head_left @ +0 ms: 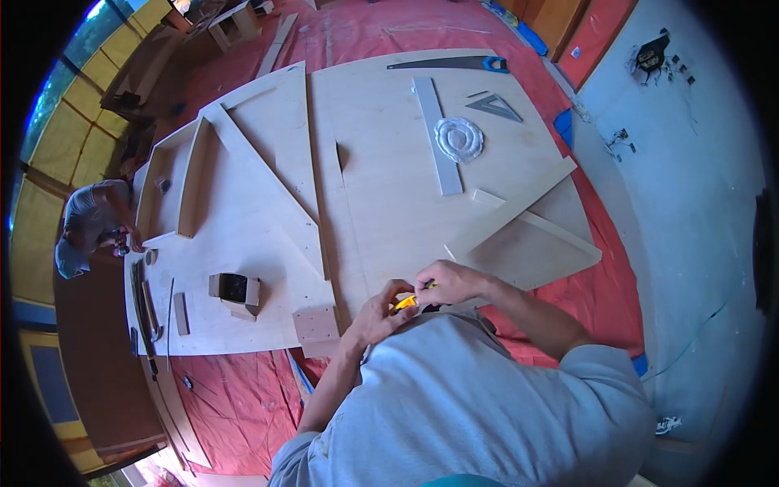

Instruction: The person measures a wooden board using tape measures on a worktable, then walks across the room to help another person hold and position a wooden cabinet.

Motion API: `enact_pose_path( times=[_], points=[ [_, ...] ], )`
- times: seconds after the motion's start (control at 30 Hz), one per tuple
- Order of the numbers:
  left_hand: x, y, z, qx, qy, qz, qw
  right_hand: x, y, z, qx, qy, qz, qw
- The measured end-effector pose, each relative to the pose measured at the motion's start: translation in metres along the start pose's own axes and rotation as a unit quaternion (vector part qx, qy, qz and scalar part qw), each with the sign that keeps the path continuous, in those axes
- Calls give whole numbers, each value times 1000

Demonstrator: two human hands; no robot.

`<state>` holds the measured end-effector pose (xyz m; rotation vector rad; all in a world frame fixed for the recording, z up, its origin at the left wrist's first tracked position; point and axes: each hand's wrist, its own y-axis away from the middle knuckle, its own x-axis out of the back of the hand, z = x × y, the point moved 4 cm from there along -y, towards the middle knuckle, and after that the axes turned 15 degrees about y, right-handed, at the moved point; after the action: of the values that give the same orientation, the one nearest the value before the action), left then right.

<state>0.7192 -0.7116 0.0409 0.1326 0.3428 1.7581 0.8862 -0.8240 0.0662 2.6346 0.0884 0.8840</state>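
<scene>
Close to my chest, at the near edge of the wooden work surface [365, 243], both hands are together. My left hand [380, 316] is closed around a small yellow tool [404, 303] with dark parts; its exact kind does not show. Just to the right and above, my right hand [451, 281] has its fingers curled on a thin yellow-and-black piece [431, 285]. Whether the two yellow things are joined, I cannot tell. Left of my hands lies a block of wood with small holes [316, 324].
A handsaw [446, 62], set square [494, 106], metal strip [438, 134] and silvery disc [459, 140] lie at the far right. Crossed boards [519, 207] are nearer. Leftward are an open box [234, 290], a wooden frame [190, 178], a hammer [152, 312] and another person [96, 215].
</scene>
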Motion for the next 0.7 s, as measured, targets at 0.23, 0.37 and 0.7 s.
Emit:
enact_pose_path(
  times=[0.23, 0.37, 0.7],
  points=[
    [-14, -4, 36, 45, -180, -59, 981, 26, 7, -2, -6, -64, -75, 995],
    [-9, 3, 2, 14, -129, -77, 989, 62, 14, -2, 47, -194, -105, 974],
    [6, -13, -54, 62, 69, -54, 994, 201, 38, -34, 173, -379, 84, 905]
  ],
)
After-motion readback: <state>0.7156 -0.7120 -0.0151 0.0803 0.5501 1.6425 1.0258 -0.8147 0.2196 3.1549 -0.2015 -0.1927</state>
